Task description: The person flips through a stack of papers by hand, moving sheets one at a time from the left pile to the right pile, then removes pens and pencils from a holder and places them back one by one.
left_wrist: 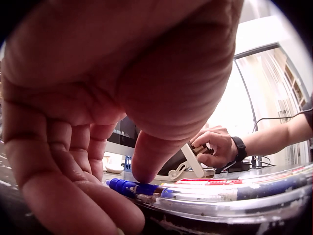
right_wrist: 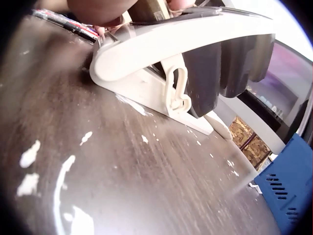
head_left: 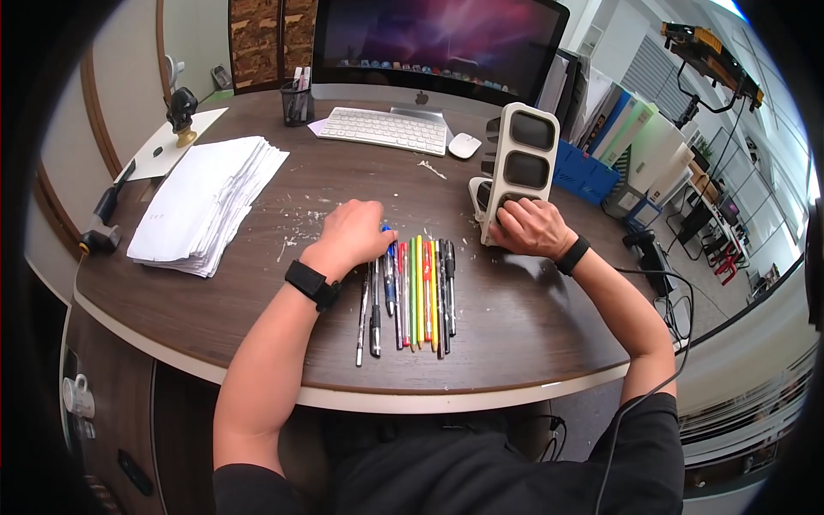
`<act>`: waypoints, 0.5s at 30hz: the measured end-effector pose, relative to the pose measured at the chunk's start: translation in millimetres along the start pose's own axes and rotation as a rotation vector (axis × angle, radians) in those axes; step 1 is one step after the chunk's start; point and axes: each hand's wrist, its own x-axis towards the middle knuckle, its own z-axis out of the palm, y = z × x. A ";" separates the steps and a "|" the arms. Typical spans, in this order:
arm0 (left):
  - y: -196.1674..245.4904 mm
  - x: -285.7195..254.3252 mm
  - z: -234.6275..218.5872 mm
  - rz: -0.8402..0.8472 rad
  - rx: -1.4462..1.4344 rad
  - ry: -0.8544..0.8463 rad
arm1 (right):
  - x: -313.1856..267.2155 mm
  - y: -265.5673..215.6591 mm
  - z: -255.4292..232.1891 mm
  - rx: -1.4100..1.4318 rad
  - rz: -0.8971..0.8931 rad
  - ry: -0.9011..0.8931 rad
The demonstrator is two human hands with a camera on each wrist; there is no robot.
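Observation:
A row of pens and pencils point(head_left: 421, 300) lies side by side on the desk in front of the person. At the row's upper left, the left hand point(head_left: 353, 232) pinches the blue end of a pen point(left_wrist: 128, 188) between thumb and index finger; the pen lies low, close over the others. To the right stands a slanted off-white organizer point(head_left: 512, 113) with three dark cups and a side loop point(right_wrist: 177, 90). The right hand point(head_left: 534, 227) grips its lowest cup, with fingers curled over the edge and hiding part of that cup.
Behind are a keyboard point(head_left: 382, 129), a mouse point(head_left: 464, 146), a monitor point(head_left: 429, 51) and a mesh pen cup point(head_left: 297, 105). A paper stack point(head_left: 202, 197) lies left, a blue file box point(head_left: 584, 174) right. White scraps point(head_left: 296, 227) dot the desk point(head_left: 249, 318).

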 end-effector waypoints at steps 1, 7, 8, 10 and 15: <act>0.4 -0.5 -0.4 -0.001 -0.001 -0.001 | -0.1 -0.8 -0.6 0.001 0.011 0.001; 0.1 -0.5 0.5 0.009 0.009 0.013 | -0.6 0.9 0.4 -0.038 -0.020 0.028; 1.0 -1.0 -0.7 0.004 0.006 0.007 | -1.9 0.8 1.3 -0.037 -0.019 0.029; 1.6 -1.4 -1.5 -0.002 0.003 0.000 | -5.8 0.7 3.9 -0.025 0.004 -0.042; 1.5 -1.7 -0.9 0.000 0.003 0.010 | -7.0 3.9 4.6 -0.010 -0.023 -0.017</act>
